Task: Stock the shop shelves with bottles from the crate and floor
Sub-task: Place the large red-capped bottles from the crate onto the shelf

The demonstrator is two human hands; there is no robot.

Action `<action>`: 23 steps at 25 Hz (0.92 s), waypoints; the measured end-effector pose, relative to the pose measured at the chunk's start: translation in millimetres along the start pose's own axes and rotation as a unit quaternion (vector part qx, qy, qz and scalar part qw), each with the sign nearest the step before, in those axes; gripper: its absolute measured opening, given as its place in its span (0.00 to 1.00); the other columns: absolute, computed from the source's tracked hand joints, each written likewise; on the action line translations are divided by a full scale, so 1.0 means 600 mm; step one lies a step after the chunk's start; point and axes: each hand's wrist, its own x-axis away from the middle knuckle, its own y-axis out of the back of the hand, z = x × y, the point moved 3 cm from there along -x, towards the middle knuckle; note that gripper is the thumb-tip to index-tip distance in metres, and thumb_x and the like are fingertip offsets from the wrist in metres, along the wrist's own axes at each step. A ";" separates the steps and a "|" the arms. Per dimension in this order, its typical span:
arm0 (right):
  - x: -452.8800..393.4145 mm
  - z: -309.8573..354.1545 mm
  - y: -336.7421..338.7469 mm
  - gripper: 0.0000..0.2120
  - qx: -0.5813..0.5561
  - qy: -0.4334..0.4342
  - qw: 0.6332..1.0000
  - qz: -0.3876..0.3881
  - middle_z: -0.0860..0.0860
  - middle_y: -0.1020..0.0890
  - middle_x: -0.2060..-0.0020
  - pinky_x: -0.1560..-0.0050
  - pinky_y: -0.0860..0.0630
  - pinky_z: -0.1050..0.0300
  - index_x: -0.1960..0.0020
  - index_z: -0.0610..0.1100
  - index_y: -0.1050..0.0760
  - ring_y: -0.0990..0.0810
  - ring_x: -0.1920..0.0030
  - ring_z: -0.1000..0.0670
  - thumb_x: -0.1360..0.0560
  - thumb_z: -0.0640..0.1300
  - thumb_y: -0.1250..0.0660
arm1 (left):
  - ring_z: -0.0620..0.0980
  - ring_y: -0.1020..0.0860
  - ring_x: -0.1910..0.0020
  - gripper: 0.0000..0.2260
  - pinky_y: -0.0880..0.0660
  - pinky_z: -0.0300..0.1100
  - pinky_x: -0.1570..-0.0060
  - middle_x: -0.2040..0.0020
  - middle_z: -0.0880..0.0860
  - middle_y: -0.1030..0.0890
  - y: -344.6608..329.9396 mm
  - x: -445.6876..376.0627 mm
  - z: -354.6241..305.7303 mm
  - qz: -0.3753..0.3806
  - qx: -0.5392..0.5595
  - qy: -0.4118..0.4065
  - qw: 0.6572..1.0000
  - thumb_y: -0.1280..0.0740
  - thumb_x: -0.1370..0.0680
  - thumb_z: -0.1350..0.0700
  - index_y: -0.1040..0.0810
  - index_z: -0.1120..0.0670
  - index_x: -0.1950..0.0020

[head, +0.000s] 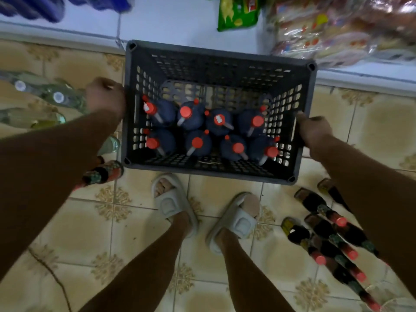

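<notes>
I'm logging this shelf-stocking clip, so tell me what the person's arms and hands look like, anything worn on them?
Both forearms are bare: no sleeves show in the frame. The left hand and right hand wear no gloves, and no watch, bracelet or ring is visible, though the picture is somewhat blurred. No markings show on either arm.

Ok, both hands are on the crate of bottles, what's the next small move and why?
Probably lift the crate toward the shelf. The left hand and right hand grip its opposite sides, and eight red-capped bottles stand inside.
</notes>
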 end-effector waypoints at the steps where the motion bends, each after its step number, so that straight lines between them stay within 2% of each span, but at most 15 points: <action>1: 0.018 0.014 0.009 0.16 0.042 0.058 0.996 -0.055 0.43 0.21 0.45 0.48 0.23 0.51 0.40 0.40 0.28 0.21 0.50 0.45 0.21 0.51 0.36 | 0.49 0.25 0.55 0.06 0.26 0.41 0.52 0.60 0.48 0.24 0.007 0.011 -0.009 -0.007 -0.022 -0.012 1.000 0.41 0.24 0.55 0.25 0.50 0.57; 3: 0.061 0.029 0.009 0.08 0.082 0.148 0.980 -0.104 0.44 0.21 0.49 0.53 0.26 0.57 0.44 0.41 0.27 0.23 0.52 0.46 0.22 0.43 0.36 | 0.51 0.24 0.55 0.06 0.29 0.39 0.57 0.56 0.52 0.23 -0.002 0.057 -0.029 0.058 -0.027 -0.022 0.998 0.39 0.22 0.58 0.23 0.55 0.50; 4: 0.084 0.028 -0.001 0.04 0.081 0.145 0.983 -0.072 0.44 0.20 0.53 0.58 0.25 0.58 0.49 0.41 0.26 0.23 0.55 0.46 0.22 0.40 0.38 | 0.55 0.23 0.54 0.05 0.27 0.41 0.56 0.55 0.54 0.22 -0.017 0.086 -0.033 0.135 -0.035 -0.010 0.990 0.38 0.21 0.59 0.23 0.54 0.51; 6: 0.109 0.009 -0.049 0.07 0.090 0.056 0.992 0.075 0.39 0.19 0.59 0.59 0.21 0.54 0.58 0.41 0.26 0.20 0.61 0.43 0.22 0.36 0.39 | 0.59 0.22 0.48 0.06 0.23 0.49 0.46 0.51 0.59 0.21 -0.064 0.141 -0.026 0.294 -0.060 0.039 0.953 0.36 0.22 0.62 0.25 0.52 0.55; 8: 0.114 -0.018 -0.102 0.07 0.123 -0.017 0.973 0.195 0.36 0.19 0.59 0.55 0.19 0.44 0.58 0.39 0.27 0.19 0.62 0.40 0.21 0.34 0.39 | 0.58 0.23 0.46 0.04 0.25 0.48 0.42 0.48 0.61 0.22 -0.112 0.168 0.001 0.357 -0.091 0.083 0.926 0.33 0.23 0.64 0.24 0.56 0.55; 9: 0.108 -0.032 -0.124 0.06 0.155 -0.016 0.964 0.214 0.35 0.19 0.58 0.54 0.19 0.40 0.57 0.39 0.28 0.18 0.59 0.37 0.22 0.33 0.38 | 0.58 0.23 0.44 0.02 0.26 0.49 0.40 0.46 0.62 0.21 -0.136 0.170 0.020 0.366 -0.115 0.089 0.919 0.32 0.23 0.63 0.22 0.59 0.52; 10: 0.096 -0.046 -0.142 0.05 0.188 -0.006 0.958 0.216 0.34 0.19 0.56 0.53 0.19 0.38 0.57 0.39 0.29 0.17 0.56 0.36 0.23 0.33 0.37 | 0.60 0.23 0.42 0.08 0.26 0.52 0.39 0.44 0.62 0.20 -0.158 0.172 0.037 0.375 -0.144 0.088 0.911 0.31 0.23 0.61 0.21 0.63 0.47; 11: 0.086 -0.061 -0.158 0.06 0.217 -0.002 0.951 0.218 0.34 0.18 0.56 0.54 0.17 0.42 0.58 0.39 0.29 0.16 0.55 0.38 0.23 0.33 0.36 | 0.61 0.23 0.41 0.12 0.26 0.53 0.39 0.42 0.64 0.20 -0.177 0.173 0.051 0.383 -0.172 0.080 0.904 0.31 0.23 0.58 0.21 0.65 0.44; 12: 0.079 -0.073 -0.172 0.07 0.231 -0.002 0.946 0.229 0.36 0.19 0.58 0.61 0.17 0.50 0.60 0.40 0.29 0.15 0.60 0.43 0.24 0.33 0.36 | 0.62 0.23 0.41 0.15 0.26 0.54 0.39 0.43 0.65 0.20 -0.193 0.174 0.064 0.390 -0.183 0.076 0.899 0.32 0.22 0.55 0.22 0.66 0.43; 13: 0.072 -0.081 -0.183 0.07 0.241 -0.009 0.940 0.242 0.39 0.19 0.61 0.70 0.20 0.58 0.60 0.40 0.29 0.17 0.66 0.47 0.24 0.34 0.35 | 0.62 0.23 0.41 0.17 0.26 0.53 0.39 0.43 0.65 0.20 -0.208 0.171 0.076 0.391 -0.186 0.080 0.898 0.33 0.21 0.53 0.22 0.66 0.43; 14: 0.060 -0.088 -0.193 0.05 0.249 -0.013 0.938 0.241 0.40 0.20 0.62 0.76 0.26 0.61 0.59 0.39 0.27 0.20 0.69 0.48 0.24 0.35 0.34 | 0.62 0.23 0.41 0.18 0.26 0.53 0.39 0.44 0.64 0.20 -0.222 0.165 0.087 0.387 -0.185 0.081 0.899 0.34 0.21 0.51 0.22 0.65 0.43; 16: 0.041 -0.094 -0.202 0.07 0.260 -0.043 0.935 0.236 0.41 0.21 0.67 0.79 0.33 0.62 0.58 0.36 0.24 0.26 0.73 0.47 0.23 0.38 0.34 | 0.61 0.23 0.41 0.19 0.26 0.51 0.39 0.43 0.62 0.20 -0.235 0.158 0.096 0.376 -0.205 0.070 0.901 0.35 0.21 0.47 0.21 0.62 0.42; 19: 0.050 -0.091 -0.200 0.11 0.205 -0.113 0.937 0.260 0.44 0.27 0.69 0.81 0.36 0.68 0.62 0.39 0.30 0.30 0.73 0.50 0.20 0.37 0.36 | 0.61 0.26 0.36 0.21 0.30 0.52 0.35 0.37 0.59 0.22 -0.233 0.158 0.098 0.367 -0.221 0.071 0.901 0.34 0.23 0.42 0.20 0.56 0.40; 21: 0.071 -0.083 -0.199 0.07 0.135 -0.127 0.947 0.262 0.45 0.28 0.66 0.79 0.33 0.66 0.58 0.40 0.30 0.29 0.69 0.50 0.20 0.37 0.37 | 0.62 0.26 0.37 0.17 0.29 0.52 0.36 0.39 0.60 0.21 -0.216 0.168 0.080 0.349 -0.175 0.104 0.915 0.32 0.30 0.40 0.18 0.51 0.51; 23: 0.109 -0.070 -0.188 0.04 0.065 -0.118 0.959 0.248 0.46 0.29 0.65 0.72 0.31 0.59 0.55 0.41 0.29 0.29 0.67 0.49 0.21 0.38 0.35 | 0.59 0.23 0.48 0.12 0.26 0.47 0.46 0.50 0.59 0.20 -0.180 0.192 0.051 0.335 -0.095 0.133 0.928 0.33 0.38 0.42 0.25 0.49 0.65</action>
